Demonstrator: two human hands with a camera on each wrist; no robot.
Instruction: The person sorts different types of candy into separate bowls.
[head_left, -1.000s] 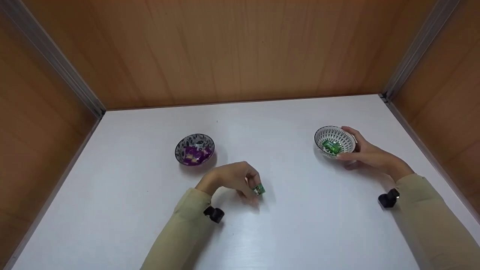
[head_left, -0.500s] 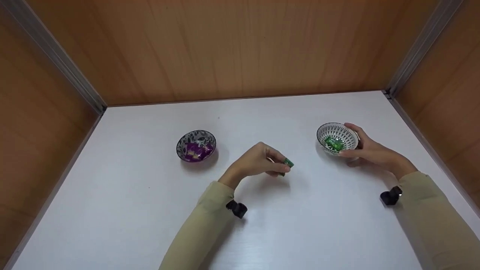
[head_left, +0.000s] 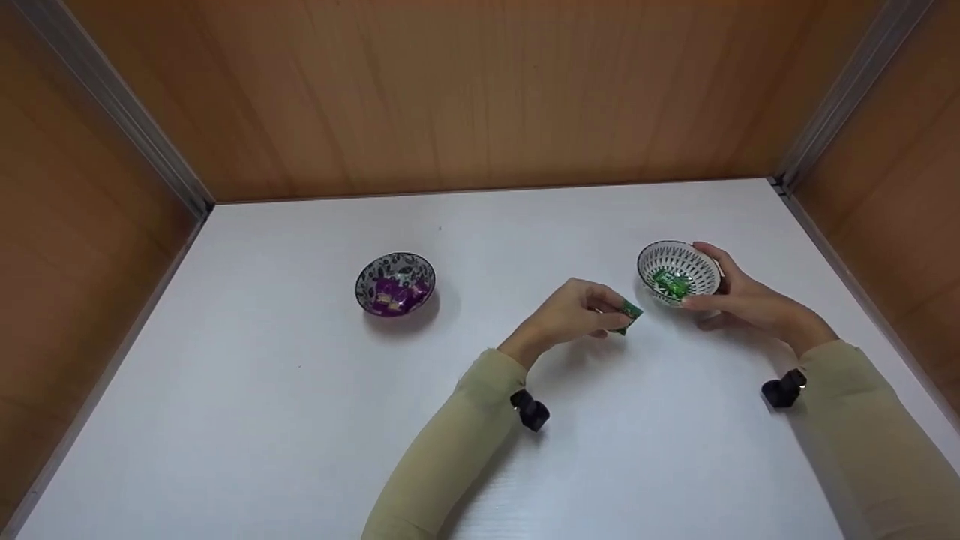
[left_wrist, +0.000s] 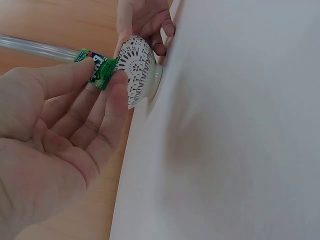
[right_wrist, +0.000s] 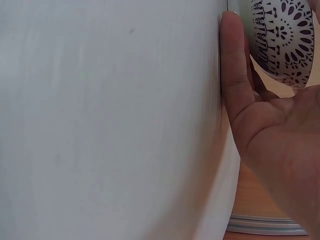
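Between thumb and fingertips my left hand [head_left: 562, 316] pinches a green wrapped candy [head_left: 630, 312], held above the table. In the left wrist view the wrapper's [left_wrist: 102, 71] printed letters show beside the thumb. A white bowl with a dark pattern [head_left: 681, 259] stands just right of the candy, several green candies [head_left: 670, 283] lying inside. My right hand [head_left: 750, 301] holds this bowl from its right side, thumb at the near rim and a finger at the far side. The right wrist view shows fingers low by the bowl's foot, next to the patterned outer wall [right_wrist: 285, 37].
A second bowl, dark-patterned [head_left: 394, 264], stands at the left with several purple wrapped candies [head_left: 397, 296] in it. Wooden panels [head_left: 480, 97] enclose the white table [head_left: 247, 420] at the back and sides. A black wrist camera [head_left: 531, 411] sits on each sleeve.
My left hand has carried the green candy rightward and away from me, from mid-table to near the white bowl. My right hand has kept its hold on the bowl.
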